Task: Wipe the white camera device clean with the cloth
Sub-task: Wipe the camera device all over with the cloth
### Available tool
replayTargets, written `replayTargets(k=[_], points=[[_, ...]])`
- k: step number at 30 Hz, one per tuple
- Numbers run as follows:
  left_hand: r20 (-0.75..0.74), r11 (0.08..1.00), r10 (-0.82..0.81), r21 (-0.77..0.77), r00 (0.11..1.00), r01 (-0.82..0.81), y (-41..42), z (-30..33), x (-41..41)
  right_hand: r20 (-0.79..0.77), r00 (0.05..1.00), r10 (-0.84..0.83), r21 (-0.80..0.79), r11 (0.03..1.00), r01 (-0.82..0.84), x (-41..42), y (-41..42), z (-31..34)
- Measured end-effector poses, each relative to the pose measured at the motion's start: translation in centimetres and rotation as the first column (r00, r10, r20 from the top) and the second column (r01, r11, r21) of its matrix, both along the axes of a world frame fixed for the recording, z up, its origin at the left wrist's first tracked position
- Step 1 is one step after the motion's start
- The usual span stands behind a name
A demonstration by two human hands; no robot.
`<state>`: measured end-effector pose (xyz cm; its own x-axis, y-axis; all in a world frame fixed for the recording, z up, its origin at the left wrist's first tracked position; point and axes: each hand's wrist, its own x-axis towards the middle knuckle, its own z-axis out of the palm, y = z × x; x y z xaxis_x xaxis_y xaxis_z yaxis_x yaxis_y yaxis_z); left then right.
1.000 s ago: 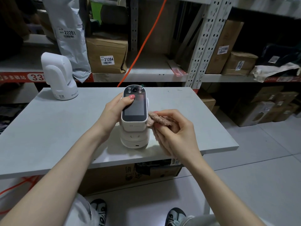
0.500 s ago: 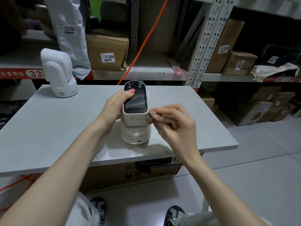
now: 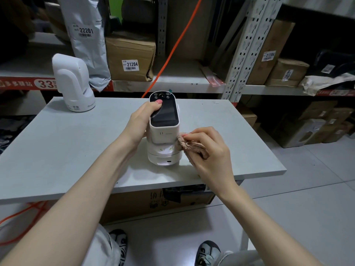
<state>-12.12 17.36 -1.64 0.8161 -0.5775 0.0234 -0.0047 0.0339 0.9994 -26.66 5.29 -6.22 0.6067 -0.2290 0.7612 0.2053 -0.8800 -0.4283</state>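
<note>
The white camera (image 3: 163, 129) stands upright on the tabletop (image 3: 76, 146), its long axis vertical, between the two hands. The left hand (image 3: 143, 122) grips its upper body from the left; the right hand (image 3: 208, 150) pinches the cloth (image 3: 184, 144) against its lower right side, the nearer side for wiping

Your left hand (image 3: 141, 123) grips the upright white camera device (image 3: 164, 129) on the grey table (image 3: 67, 150). Your right hand (image 3: 209, 150) presses the bunched beige cloth (image 3: 187, 145) against its lower right side.
</note>
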Motion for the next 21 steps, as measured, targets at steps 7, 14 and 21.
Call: replayTargets(k=[7, 14, 21], points=[[0.009, 0.999, -0.013, 0.039, 1.000, 0.013, 0.3, -0.1, 0.2, 0.174, 0.985, -0.007, -0.153, 0.988, 0.034, 0.5, 0.6, 0.9], [0.068, 0.997, -0.036, 0.064, 0.997, 0.032, 0.7, 0.0, 0.3, 0.137, 0.991, 0.004, -0.276, 0.960, 0.035, 1.3, 1.7, 0.9], [0.073, 0.966, -0.243, 0.105, 0.967, 0.235, 1.6, -0.2, 0.5, 0.129, 0.991, -0.020, -0.386, 0.920, 0.069, 0.6, 1.9, 0.5]])
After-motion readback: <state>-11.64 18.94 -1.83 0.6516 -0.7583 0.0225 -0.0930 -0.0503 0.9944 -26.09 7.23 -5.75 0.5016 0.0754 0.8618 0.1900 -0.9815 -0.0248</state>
